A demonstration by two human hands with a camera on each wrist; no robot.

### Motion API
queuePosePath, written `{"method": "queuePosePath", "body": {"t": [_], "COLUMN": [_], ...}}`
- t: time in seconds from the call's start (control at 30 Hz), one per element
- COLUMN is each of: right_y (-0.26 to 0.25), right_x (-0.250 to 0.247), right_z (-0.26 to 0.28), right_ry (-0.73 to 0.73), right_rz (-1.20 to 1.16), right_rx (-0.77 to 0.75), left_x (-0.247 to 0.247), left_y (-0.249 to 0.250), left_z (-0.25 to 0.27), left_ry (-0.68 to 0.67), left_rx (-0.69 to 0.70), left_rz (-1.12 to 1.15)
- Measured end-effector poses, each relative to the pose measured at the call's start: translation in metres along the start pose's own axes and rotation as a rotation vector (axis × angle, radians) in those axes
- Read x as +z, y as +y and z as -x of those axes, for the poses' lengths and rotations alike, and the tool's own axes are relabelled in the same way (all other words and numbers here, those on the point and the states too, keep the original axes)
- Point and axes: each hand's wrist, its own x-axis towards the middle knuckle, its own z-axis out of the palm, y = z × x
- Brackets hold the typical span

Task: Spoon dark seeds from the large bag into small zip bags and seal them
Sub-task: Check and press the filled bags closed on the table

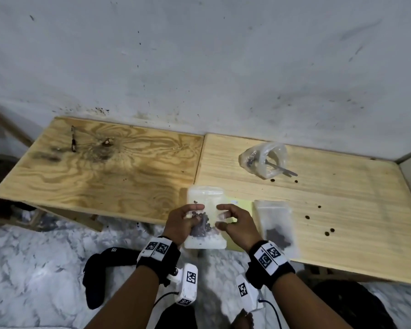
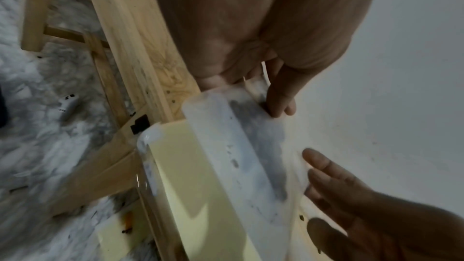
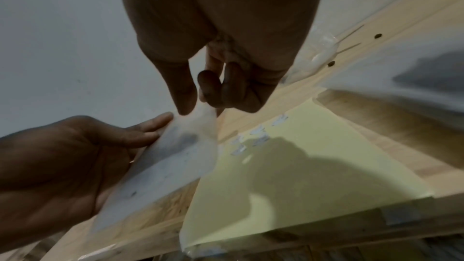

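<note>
A small clear zip bag (image 1: 205, 194) with dark seeds (image 1: 203, 225) at its middle is held over the table's front edge, between both hands. My left hand (image 1: 190, 214) grips its left side, thumb on top and fingers curled round it (image 2: 276, 98). My right hand (image 1: 226, 217) pinches the bag's right edge between thumb and fingers (image 3: 198, 104). The large clear bag (image 1: 263, 160) lies at the back of the right table, with a metal spoon (image 1: 284, 170) sticking out of it. A second small bag (image 1: 277, 226) holding seeds lies flat to the right of my hands.
A pale yellow sheet (image 3: 301, 156) lies under the held bag on the light wooden table (image 1: 354, 198). Several loose seeds (image 1: 328, 232) dot that table. A stained plywood table (image 1: 105, 176) stands on the left with a dark tool (image 1: 73, 141). A black sock (image 1: 105, 269) lies on the marble floor.
</note>
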Motion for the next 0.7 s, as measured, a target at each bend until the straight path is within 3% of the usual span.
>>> {"method": "queuePosePath", "body": {"t": [0.1, 0.23, 0.37, 0.7], "right_y": [0.006, 0.019, 0.022, 0.004], "right_x": [0.003, 0.006, 0.013, 0.044], "right_z": [-0.019, -0.039, -0.058, -0.098], "right_ry": [0.128, 0.27, 0.295, 0.27], "right_rz": [-0.044, 0.08, 0.263, 0.591], "right_rx": [0.074, 0.153, 0.241, 0.227], "left_x": [-0.023, -0.046, -0.053, -0.051], "left_y": [0.0, 0.0, 0.01, 0.011], "left_z": [-0.029, -0.062, -0.081, -0.106], "left_ry": [0.073, 0.166, 0.175, 0.106], "left_rx": [0.003, -0.022, -0.029, -0.001], "left_rz": [0.026, 0.051, 0.057, 0.014]}}
